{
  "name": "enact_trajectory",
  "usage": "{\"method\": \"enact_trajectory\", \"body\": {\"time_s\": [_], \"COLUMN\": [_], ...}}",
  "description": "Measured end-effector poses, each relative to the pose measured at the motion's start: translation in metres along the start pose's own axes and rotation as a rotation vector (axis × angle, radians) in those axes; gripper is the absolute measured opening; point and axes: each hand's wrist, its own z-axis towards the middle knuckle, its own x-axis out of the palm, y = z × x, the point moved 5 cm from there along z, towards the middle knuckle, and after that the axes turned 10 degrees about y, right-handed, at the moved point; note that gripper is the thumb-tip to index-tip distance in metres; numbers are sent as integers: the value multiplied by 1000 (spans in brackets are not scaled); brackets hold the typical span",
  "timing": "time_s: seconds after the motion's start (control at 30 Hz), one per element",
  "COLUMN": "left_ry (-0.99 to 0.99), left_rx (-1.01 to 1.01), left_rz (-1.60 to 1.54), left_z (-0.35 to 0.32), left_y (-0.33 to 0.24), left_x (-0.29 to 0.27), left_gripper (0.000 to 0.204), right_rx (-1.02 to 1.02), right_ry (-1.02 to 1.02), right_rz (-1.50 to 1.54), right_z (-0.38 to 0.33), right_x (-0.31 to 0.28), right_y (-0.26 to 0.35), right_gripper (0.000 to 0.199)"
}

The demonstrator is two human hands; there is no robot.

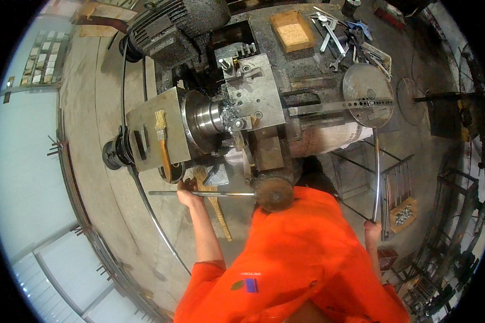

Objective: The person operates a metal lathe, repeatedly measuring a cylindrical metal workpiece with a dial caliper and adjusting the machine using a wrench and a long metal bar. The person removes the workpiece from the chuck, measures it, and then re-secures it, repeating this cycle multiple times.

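My left hand (187, 195) is closed around a thin metal lever rod (226, 194) that runs level into a round disc (275, 195) at the front of a lathe-like machine. Out to the right, my right hand (372, 230) grips the lower end of a long shiny lever bar (377, 177). That bar rises to a large round metal plate (368, 86). Between the hands, a shiny metal ring (207, 117) sits in the machine's spindle. Beside the ring is a tool block with a flat steel plate (255, 91). Metal chips cluster where they meet.
A brush (163, 142) lies on the spindle cover (172, 116). Farther back are an electric motor (172, 29), a wooden tray (291, 30), and calipers (331, 33) among wrenches. A drive belt (125, 91) runs at the left. A box of small metal parts (403, 215) stands at the right.
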Motion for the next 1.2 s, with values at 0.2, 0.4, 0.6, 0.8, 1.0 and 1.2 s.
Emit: {"method": "enact_trajectory", "body": {"time_s": [0.2,0.4,0.6,0.8,1.0,1.2], "left_ry": [-6,-20,22,-19,-43,-63], "left_rx": [-31,1,8,11,29,36], "left_rz": [13,31,7,41,56,18], "left_z": [-2,-6,-6,-8,-13,-22], "left_y": [-1,-2,-2,-4,-5,-7], "left_x": [1,5,6,6,9,15], "left_gripper": [23,23,23,23,27,25], "right_rx": [-40,-128,-66,-65,-125,-154], "right_ry": [9,39,54,47,44,62], "right_rz": [-81,-136,-22,4,88,-153], "right_z": [14,8,16,8,8,12], "right_x": [6,4,9,7,8,8], "right_y": [-36,-15,-44,-28,-31,-40], "right_gripper": [21,17,19,15,15,12]}}
